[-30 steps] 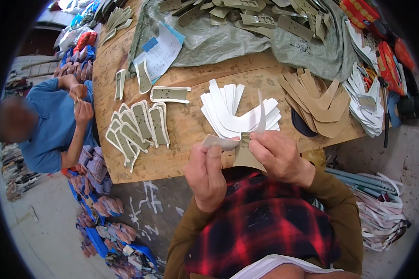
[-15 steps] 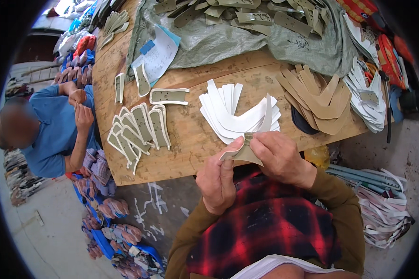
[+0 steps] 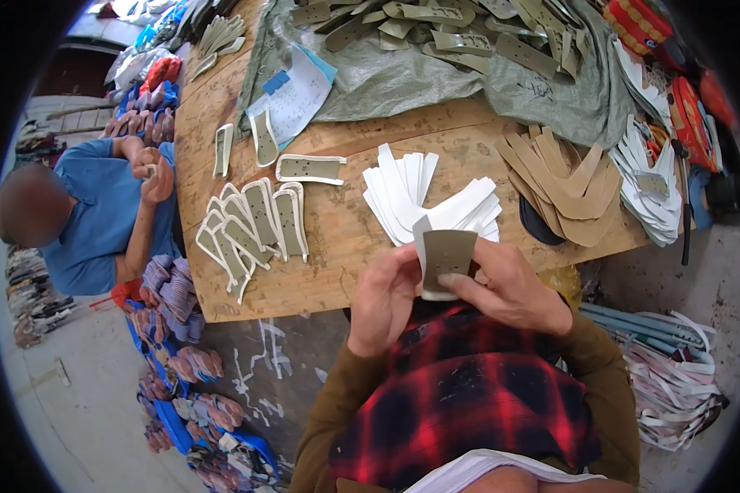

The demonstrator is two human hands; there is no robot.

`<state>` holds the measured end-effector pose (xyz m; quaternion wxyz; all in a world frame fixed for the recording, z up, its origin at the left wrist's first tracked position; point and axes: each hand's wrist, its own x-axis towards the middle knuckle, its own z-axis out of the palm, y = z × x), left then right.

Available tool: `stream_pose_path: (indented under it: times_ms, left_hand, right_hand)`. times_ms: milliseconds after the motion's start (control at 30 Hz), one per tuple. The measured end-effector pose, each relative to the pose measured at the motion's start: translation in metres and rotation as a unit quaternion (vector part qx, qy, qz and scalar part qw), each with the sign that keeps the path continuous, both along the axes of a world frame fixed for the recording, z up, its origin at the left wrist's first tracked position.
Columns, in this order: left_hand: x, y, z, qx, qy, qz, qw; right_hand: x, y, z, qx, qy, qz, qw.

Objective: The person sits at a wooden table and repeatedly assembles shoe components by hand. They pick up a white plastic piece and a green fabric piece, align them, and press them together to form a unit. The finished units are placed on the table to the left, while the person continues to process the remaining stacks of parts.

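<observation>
Stained wooden boards of a worktable (image 3: 337,283) fill the middle of the head view. At the near edge, the right hand (image 3: 514,287) holds an olive perforated panel (image 3: 450,246), thumb on its face. The left hand (image 3: 384,300) has its fingertips against the white strip (image 3: 421,234) along the panel's left side; whether they grip cannot be told. White V-shaped cutouts (image 3: 403,197) fan out just beyond.

olive plate (image 3: 450,255) in right fingers (image 3: 469,289), left fingers (image 3: 393,273) at white strip (image 3: 420,237), white cutouts (image 3: 399,189) beyond, white-rimmed plates (image 3: 261,212) left on bench (image 3: 329,275)
</observation>
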<state>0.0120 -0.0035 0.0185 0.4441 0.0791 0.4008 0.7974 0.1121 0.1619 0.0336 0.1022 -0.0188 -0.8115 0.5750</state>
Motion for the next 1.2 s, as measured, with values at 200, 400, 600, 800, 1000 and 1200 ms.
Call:
stream_pose_path:
  times_ms: [200, 400, 600, 800, 1000, 1200]
  left_hand:
    - [-0.006, 0.002, -0.006, -0.121, 0.341, 0.037, 0.931]
    - [-0.018, 0.021, 0.010, -0.209, 0.378, 0.076, 0.899]
    - [-0.026, 0.019, 0.006, -0.095, 0.185, 0.066, 0.976]
    - [-0.025, -0.002, -0.011, -0.217, 0.444, -0.085, 0.865]
    - [-0.018, 0.008, -0.005, -0.170, 0.430, -0.088, 0.882]
    - [-0.017, 0.012, 0.011, -0.085, 0.684, 0.036, 0.724]
  right_hand:
    - [0.001, -0.003, 0.025, -0.174, -0.173, 0.035, 0.969]
    - [0.005, -0.022, -0.001, -0.074, -0.126, 0.043, 0.988]
    - [0.000, -0.010, 0.007, -0.046, -0.103, 0.004, 0.994]
    - [-0.003, -0.008, 0.007, -0.036, -0.116, 0.021, 0.992]
    - [-0.001, -0.007, -0.014, 0.172, -0.016, 0.010, 0.985]
    - [-0.010, -0.006, 0.003, 0.098, 0.092, -0.024, 0.991]
